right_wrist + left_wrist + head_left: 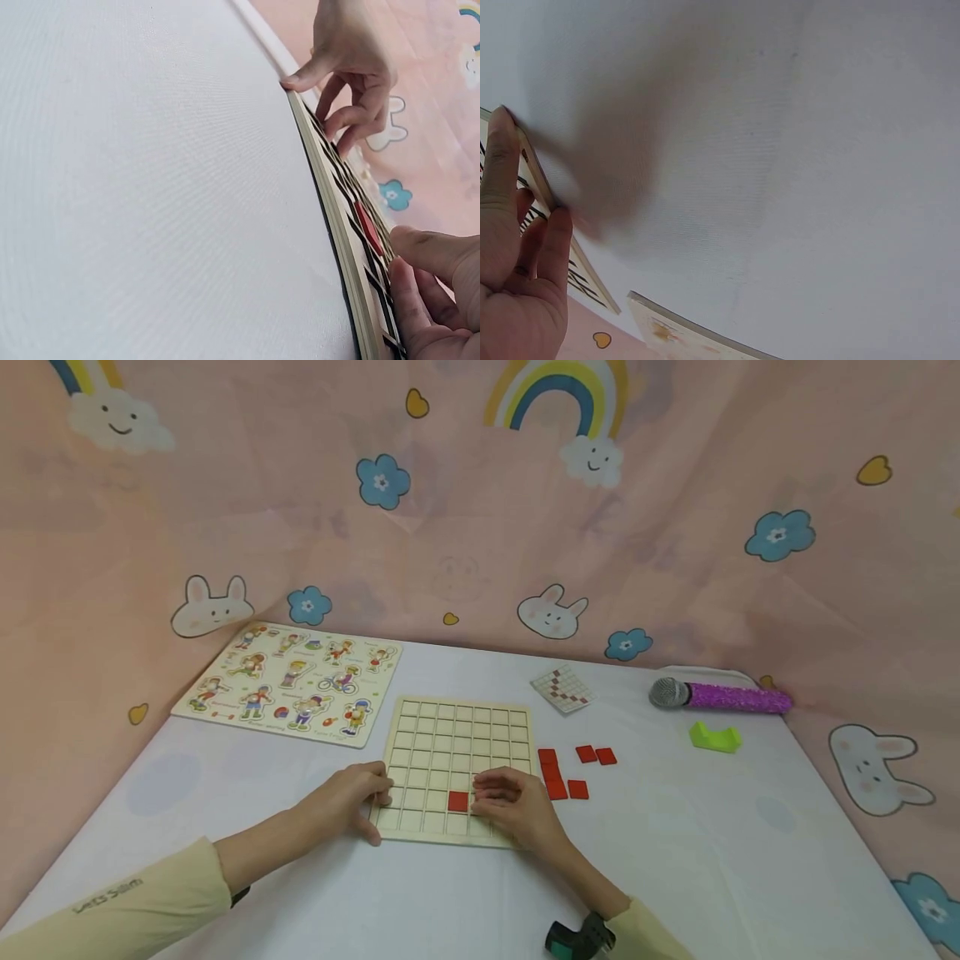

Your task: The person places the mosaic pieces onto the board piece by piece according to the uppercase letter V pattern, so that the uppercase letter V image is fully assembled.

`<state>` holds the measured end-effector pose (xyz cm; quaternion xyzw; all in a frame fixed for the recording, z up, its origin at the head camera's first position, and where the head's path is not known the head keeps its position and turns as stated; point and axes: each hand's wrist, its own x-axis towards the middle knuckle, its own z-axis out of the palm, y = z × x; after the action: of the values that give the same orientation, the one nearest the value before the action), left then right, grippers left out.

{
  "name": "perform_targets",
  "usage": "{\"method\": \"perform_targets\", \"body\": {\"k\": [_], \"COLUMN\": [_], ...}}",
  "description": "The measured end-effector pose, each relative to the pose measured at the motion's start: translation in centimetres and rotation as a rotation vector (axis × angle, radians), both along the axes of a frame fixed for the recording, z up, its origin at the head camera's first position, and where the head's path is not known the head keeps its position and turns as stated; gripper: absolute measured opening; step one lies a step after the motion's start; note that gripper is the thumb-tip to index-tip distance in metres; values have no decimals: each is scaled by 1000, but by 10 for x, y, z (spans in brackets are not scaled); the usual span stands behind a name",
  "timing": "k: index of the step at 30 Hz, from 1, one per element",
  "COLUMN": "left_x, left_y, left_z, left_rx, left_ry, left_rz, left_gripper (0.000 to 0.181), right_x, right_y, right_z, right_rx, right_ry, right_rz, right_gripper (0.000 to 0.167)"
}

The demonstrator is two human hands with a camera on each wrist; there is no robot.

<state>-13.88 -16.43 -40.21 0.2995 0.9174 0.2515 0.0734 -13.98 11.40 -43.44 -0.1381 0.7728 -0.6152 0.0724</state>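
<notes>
A pale wooden grid board [420, 749] lies on the white table, with one red square tile [458, 802] in a cell near its front. My left hand [352, 797] holds the board at its front left corner, thumb on the near edge and fingers bent over the left side. In the left wrist view that hand [525, 247] grips the board's edge. Just right of the red tile, my right hand [517, 806] hovers at or rests on the grid, fingers loosely bent. The right wrist view shows its fingertips beside the tile [368, 228], with nothing visible between them.
Several loose red tiles [551, 771] lie right of the board. Behind them is a pattern card [562, 689]. A purple microphone [727, 696] and a green holder [715, 738] sit farther right. A picture puzzle board [288, 685] lies back left, before a pink printed curtain [450, 527].
</notes>
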Motion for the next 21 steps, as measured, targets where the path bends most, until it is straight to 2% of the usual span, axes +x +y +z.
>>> {"method": "perform_targets", "body": {"k": [5,10,14,16,21], "left_x": [1,1,1,0,-1], "left_y": [-2,-3,-2,-2,-2], "left_z": [0,0,0,0,-1], "left_rx": [6,19,27,29,30], "left_ry": [15,0,-14,-16,-11], "left_rz": [-6,-10,-11,-11,-18], "left_gripper": [40,40,40,39,39], "right_x": [-1,-2,-3,-3,-4], "right_y": [12,33,51,61,87], "right_z": [3,6,8,8,11], "right_rx": [-20,-38,-26,7,73], "right_ry": [-14,-29,-13,12,10], "right_rz": [32,50,28,7,-64], "right_gripper": [35,37,38,38,40]}}
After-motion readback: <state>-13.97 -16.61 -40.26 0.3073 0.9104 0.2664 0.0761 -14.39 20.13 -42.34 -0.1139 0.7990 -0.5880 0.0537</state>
